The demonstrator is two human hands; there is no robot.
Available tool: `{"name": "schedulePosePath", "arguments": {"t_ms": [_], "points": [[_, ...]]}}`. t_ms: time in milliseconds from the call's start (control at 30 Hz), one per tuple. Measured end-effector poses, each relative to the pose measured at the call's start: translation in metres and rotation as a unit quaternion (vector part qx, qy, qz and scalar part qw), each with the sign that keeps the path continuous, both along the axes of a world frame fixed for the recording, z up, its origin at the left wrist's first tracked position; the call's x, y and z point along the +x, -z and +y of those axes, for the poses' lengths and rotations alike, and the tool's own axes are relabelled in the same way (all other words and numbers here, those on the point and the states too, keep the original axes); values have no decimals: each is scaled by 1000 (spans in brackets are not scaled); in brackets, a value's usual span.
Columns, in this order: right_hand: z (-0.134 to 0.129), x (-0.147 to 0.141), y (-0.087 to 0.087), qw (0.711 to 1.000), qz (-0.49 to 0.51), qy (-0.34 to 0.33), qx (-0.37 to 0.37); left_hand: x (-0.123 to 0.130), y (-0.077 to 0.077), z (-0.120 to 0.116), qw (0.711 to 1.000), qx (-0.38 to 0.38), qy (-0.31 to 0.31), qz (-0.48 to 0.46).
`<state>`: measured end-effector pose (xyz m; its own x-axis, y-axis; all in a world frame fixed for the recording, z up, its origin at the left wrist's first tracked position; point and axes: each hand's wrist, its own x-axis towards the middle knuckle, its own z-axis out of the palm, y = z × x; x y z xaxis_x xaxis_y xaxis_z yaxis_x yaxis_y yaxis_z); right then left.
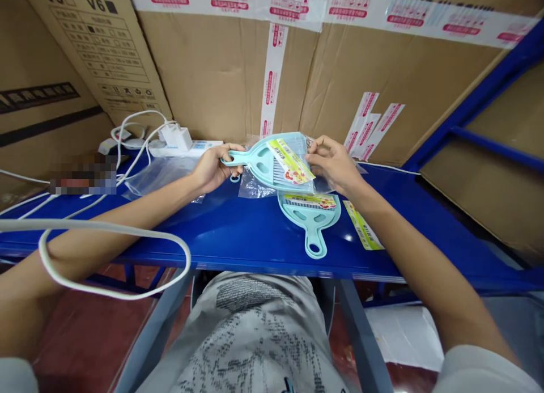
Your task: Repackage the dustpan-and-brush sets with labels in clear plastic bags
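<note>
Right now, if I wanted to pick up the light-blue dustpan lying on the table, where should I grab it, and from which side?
Probably best by its handle, coming from the near edge of the blue table. The handle is narrow, points toward that edge and lies uncovered, while the lying dustpan's wide end is partly hidden behind the held dustpan.

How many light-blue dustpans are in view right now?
2. One dustpan is held by its handle in the left hand, the right hand at its wide end; the other dustpan lies on the blue table, handle toward the person. Others could be hidden.
</note>
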<state>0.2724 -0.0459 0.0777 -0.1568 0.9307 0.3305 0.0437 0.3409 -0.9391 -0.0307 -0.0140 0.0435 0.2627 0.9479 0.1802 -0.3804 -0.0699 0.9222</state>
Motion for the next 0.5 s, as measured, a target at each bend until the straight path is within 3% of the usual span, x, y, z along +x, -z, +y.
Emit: {"name": "schedulePosePath", "arguments": {"t_ms": [200,500], "points": [[-5,0,15,1000,10,-19,-16,-3,14,-14,1000,9,2,7],[-17,-5,26,999,34,-13,-17,1,9,-28,1000,17,-9,19]]}}
